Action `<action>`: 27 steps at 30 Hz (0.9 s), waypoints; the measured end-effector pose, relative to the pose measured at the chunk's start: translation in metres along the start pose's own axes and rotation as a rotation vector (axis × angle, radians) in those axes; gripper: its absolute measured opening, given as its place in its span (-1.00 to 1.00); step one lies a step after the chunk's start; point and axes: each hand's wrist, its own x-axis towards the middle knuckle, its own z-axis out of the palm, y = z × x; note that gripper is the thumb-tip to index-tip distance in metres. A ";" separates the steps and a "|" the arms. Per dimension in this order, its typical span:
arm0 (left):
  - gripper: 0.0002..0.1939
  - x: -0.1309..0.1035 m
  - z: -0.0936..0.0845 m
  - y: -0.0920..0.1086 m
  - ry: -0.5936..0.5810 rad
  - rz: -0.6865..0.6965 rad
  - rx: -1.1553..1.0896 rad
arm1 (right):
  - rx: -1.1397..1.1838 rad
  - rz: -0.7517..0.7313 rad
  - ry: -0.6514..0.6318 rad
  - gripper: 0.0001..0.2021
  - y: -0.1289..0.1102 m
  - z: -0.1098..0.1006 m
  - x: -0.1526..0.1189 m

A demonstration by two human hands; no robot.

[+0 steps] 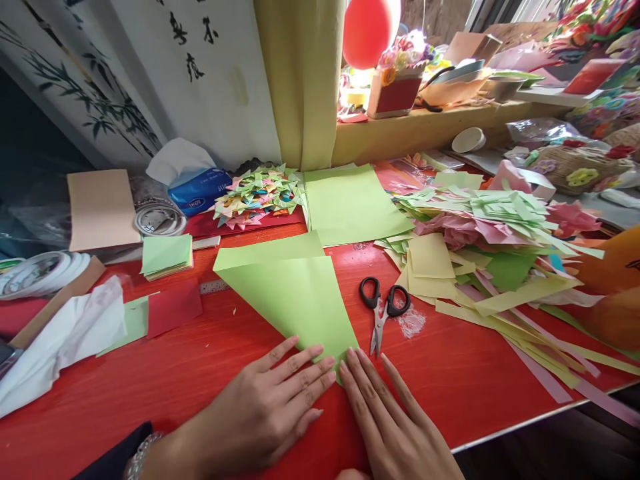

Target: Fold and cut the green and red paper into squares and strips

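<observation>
While the red table (235, 327) bears green paper (307, 293), a curtain (300, 80) hangs behind.

1. A red table (125, 380) is spreading across the scene, its pale edge running along the near right.
2. A folded sheet (300, 293), green, is lying at the near middle.
3. Scissors (380, 321) are lying just right of it, blades pointing near.
4. A green stack (350, 207) is resting at the far middle.
5. Scraps (480, 220) are heaping at the far right, with strips (540, 327) trailing past the near-right edge.
6. A small pad (167, 255) is sitting on the left.
7. Nearer, red paper (175, 308) is overlapping green paper (133, 327).
</observation>
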 end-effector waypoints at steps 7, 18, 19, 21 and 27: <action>-0.54 -0.026 0.002 -0.034 -0.051 -0.137 0.104 | -0.008 -0.022 0.013 -0.25 0.000 -0.006 0.002; -0.66 -0.059 -0.009 -0.063 0.047 -0.380 0.341 | -0.068 0.014 0.068 -0.28 -0.009 -0.003 -0.001; -0.66 -0.049 -0.004 -0.042 0.054 -0.339 0.315 | -0.071 0.011 0.069 -0.28 -0.010 -0.003 -0.001; -0.65 -0.030 0.004 -0.007 0.071 -0.176 0.202 | -0.073 0.002 0.072 -0.29 -0.010 -0.002 -0.001; -0.63 -0.049 -0.001 -0.053 0.052 -0.312 0.253 | -0.061 0.011 0.054 -0.32 -0.011 -0.003 -0.002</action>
